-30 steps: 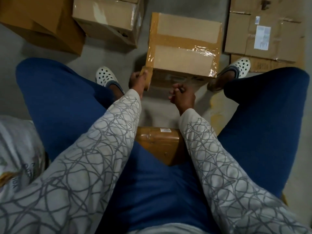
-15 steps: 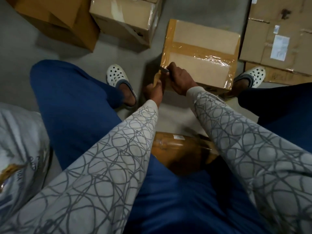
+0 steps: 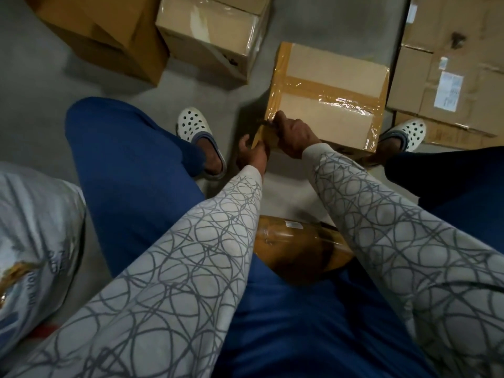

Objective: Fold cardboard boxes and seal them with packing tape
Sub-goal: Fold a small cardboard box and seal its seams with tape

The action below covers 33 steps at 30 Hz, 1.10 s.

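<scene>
Up comes the right hand (image 3: 294,135) to the seven o'clock corner of the taped box (image 3: 332,77), on the floor at one o'clock. Left hand (image 3: 251,152) pinches the tape strip (image 3: 260,135) taut; the right is curled, round what I cannot tell. Looks like the sealing's cut-off: sever cleanly, then smooth down.

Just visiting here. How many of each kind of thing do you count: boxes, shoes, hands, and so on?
Separate cardboard boxes: 3
Cardboard pile, right: 1
White clogs: 2
Hands: 2
Loose tape strip: 1
Brown wrapped pack: 1
Grey bag: 1
Total: 11
</scene>
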Motion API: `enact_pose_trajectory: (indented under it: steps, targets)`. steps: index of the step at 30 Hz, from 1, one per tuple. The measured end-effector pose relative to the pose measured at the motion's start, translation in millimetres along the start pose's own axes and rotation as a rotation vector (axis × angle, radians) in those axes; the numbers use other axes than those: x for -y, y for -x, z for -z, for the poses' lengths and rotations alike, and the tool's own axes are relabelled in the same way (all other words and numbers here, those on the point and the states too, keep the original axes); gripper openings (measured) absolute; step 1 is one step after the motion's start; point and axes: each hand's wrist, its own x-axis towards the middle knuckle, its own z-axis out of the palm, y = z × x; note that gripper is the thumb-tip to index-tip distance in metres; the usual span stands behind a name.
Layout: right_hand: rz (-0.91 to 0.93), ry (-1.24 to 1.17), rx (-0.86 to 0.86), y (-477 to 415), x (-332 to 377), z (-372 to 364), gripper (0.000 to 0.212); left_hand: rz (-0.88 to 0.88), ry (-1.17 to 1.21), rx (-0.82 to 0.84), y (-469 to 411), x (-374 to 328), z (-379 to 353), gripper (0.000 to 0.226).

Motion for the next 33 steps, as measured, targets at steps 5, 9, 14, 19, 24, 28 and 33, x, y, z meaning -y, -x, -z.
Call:
enact_pose_trajectory:
  steps: [5, 9, 14, 19, 24, 28, 33]
  targets:
    - [0.041, 0.003, -0.210, 11, -4, 12, 0.023, -0.032, 0.097, 0.024, -1, 1, 2, 0.027]
    - [0.199, 0.035, -0.353, 26, -7, 5, 0.019, -0.011, 0.067, 0.004, 3, 1, 2, 0.025]
    - [0.086, 0.381, 0.005, 30, 3, 3, 0.027, 0.037, -0.014, -0.054, 1, 4, 4, 0.035]
    - [0.092, 0.541, 0.082, 35, 12, 2, 0.028, 0.020, 0.005, -0.037, 5, -2, 5, 0.025]
    - [0.122, 0.631, 0.106, 32, 15, 1, 0.026, 0.009, 0.024, 0.057, 8, -1, 7, 0.032]
    - [0.129, 0.755, 0.095, 35, 17, -12, 0.029, 0.090, 0.055, -0.087, -8, 10, 5, 0.040]
    - [0.031, 0.718, 0.190, 52, -12, -13, 0.031, 0.093, 0.049, 0.011, 5, 11, 9, 0.039]
